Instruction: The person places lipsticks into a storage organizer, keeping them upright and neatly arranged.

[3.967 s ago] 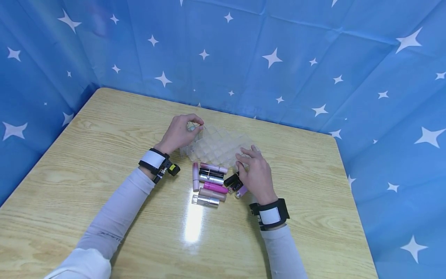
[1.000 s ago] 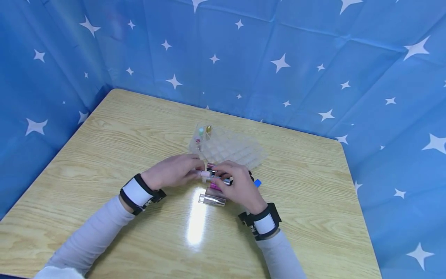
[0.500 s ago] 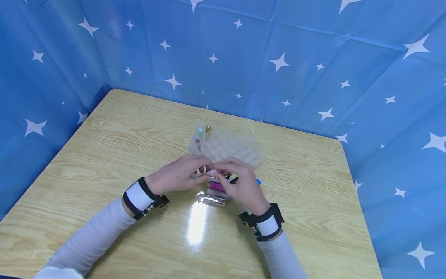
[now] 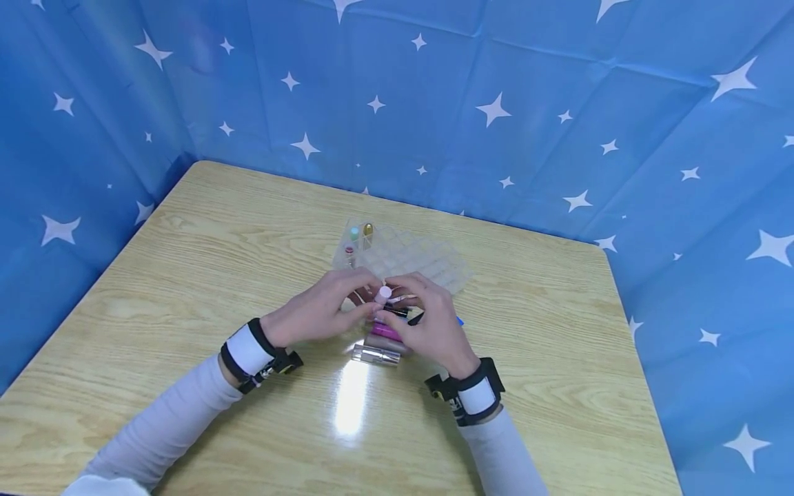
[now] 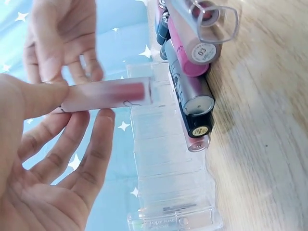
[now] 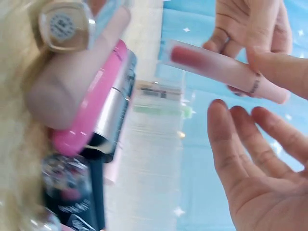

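Observation:
A pale pink lip gloss tube [image 4: 384, 294] with a red lower part stands raised between both hands, its pale cap end up. My left hand [image 4: 319, 308] pinches it near the cap, thumb on one side and fingertips on the other, as the left wrist view shows on the tube [image 5: 113, 94]. My right hand [image 4: 437, 324] is close on the other side. In the right wrist view its fingers [image 6: 231, 154] are spread and fairly straight, with the thumb at the tube. Just beyond the hands is a clear compartmented organizer [image 4: 428, 265].
Below the hands lie several lip products, including a bright pink tube [image 4: 387, 331], a mauve tube [image 5: 204, 41] and a silver lipstick [image 4: 375, 355]. A green-capped item [image 4: 354, 233] and a gold-topped one [image 4: 368, 229] stand at the organizer's left end. A starred blue curtain hangs behind the table.
Both hands have come from the organizer to the lip products. The pink lip gloss tube, earlier lying at the left of the group, is lifted and has turned from level to upright.

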### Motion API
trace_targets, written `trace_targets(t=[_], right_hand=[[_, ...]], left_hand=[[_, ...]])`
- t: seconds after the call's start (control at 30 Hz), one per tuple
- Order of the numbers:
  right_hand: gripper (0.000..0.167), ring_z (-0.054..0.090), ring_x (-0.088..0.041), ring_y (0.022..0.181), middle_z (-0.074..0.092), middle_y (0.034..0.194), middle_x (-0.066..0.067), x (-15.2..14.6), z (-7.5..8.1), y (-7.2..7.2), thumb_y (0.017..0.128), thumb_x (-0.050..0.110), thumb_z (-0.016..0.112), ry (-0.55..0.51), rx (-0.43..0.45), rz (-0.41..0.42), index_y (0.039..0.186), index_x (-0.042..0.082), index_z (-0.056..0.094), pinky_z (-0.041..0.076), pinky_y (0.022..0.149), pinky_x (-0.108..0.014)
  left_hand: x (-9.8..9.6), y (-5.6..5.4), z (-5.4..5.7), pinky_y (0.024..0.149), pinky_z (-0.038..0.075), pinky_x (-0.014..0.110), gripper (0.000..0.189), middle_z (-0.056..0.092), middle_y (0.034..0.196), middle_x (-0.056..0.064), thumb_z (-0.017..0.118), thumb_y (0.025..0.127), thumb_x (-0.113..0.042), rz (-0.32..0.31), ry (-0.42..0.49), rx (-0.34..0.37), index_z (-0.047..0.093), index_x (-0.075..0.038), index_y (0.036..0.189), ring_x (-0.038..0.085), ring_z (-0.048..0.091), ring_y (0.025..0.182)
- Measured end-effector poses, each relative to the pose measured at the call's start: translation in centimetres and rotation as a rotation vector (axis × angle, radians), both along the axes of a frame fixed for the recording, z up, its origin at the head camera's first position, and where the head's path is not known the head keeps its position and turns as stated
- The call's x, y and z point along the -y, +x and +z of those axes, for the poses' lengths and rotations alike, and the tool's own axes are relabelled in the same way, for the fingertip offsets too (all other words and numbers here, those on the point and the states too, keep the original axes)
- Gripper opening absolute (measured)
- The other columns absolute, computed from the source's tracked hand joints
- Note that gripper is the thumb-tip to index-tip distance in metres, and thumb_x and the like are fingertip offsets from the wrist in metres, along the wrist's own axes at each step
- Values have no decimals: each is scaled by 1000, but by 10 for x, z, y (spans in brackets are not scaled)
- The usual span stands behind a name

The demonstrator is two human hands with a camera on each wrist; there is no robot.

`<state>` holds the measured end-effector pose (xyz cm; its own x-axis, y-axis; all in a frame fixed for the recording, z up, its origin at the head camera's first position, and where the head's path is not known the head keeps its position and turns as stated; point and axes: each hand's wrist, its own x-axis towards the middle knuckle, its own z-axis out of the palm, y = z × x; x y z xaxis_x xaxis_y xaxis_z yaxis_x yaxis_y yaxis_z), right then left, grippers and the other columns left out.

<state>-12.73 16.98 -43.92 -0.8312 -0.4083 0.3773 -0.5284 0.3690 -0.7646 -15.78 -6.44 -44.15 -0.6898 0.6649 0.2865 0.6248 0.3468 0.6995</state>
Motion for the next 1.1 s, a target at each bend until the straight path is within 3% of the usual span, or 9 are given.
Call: trace_targets(t=[0.2, 0.4, 0.63, 1.1], right_hand=[[36, 78, -23, 102, 77, 115, -9, 4, -13, -6, 90, 3, 85, -55, 125, 11, 123, 7, 72, 65, 89, -36], [25, 78, -22, 95, 80, 107, -10, 6, -18, -8, 93, 4, 83, -83, 124, 17, 116, 6, 74, 66, 84, -37], [20, 78, -25, 93, 80, 104, -10, 6, -16, -6, 94, 4, 81, -70, 119, 21, 114, 7, 75, 67, 80, -40], [22, 77, -17, 95, 81, 103, -5, 8, -11, -4, 94, 3, 80, -16, 137, 55, 115, 7, 75, 67, 82, -36]], left_hand=[[-1, 0, 1, 91, 62, 30, 13, 72, 111, -5, 69, 106, -20, 23, 74, 11, 69, -16, 118, 11, 73, 103], [-2, 0, -1, 90, 63, 29, 11, 72, 110, -4, 70, 105, -18, 16, 132, -7, 68, -16, 116, 11, 73, 102], [1, 4, 6, 87, 63, 32, 28, 70, 115, -3, 75, 102, -22, 37, 154, -24, 64, -16, 127, 10, 72, 100], [2, 4, 13, 85, 62, 28, 15, 76, 111, -2, 72, 103, -11, -13, 194, -140, 74, -12, 117, 10, 73, 97]])
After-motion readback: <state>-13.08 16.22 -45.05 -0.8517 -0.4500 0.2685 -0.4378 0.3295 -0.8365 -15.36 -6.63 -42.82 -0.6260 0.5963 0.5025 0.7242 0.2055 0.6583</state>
